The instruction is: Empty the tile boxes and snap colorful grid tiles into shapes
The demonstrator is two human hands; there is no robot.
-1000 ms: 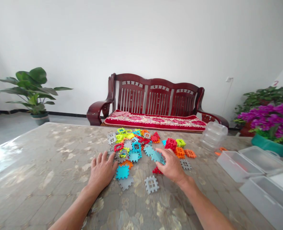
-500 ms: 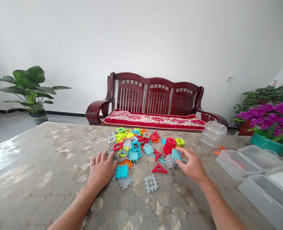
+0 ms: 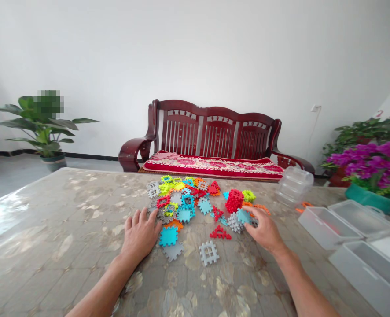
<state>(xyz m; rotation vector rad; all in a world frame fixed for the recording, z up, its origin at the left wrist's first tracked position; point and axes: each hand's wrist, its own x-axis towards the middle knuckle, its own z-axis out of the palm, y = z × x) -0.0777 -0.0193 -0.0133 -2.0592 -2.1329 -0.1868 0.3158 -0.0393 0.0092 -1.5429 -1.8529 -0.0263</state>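
Observation:
A pile of notched plastic pieces in several colours lies mid-table. My left hand (image 3: 141,233) rests open at its left edge, fingers spread, beside a blue square (image 3: 168,236) and a grey square (image 3: 173,251). On the right, my right hand (image 3: 264,226) has its thumb and fingers around a light blue square piece (image 3: 244,215), above some grey pieces (image 3: 235,223). Just behind that piece stands a red stack (image 3: 234,201). A red triangle (image 3: 220,233) and a grey square frame (image 3: 208,253) lie flat between my hands.
Clear plastic bins (image 3: 329,229) stand at the right of the patterned table (image 3: 66,246), with a clear container (image 3: 294,187) behind them. Purple flowers in a teal pot (image 3: 371,198) are at the far right. A wooden bench (image 3: 216,132) stands beyond the table.
My right hand has lowered slightly with the light blue piece, and orange pieces behind its fingers show more. My left hand stays in place.

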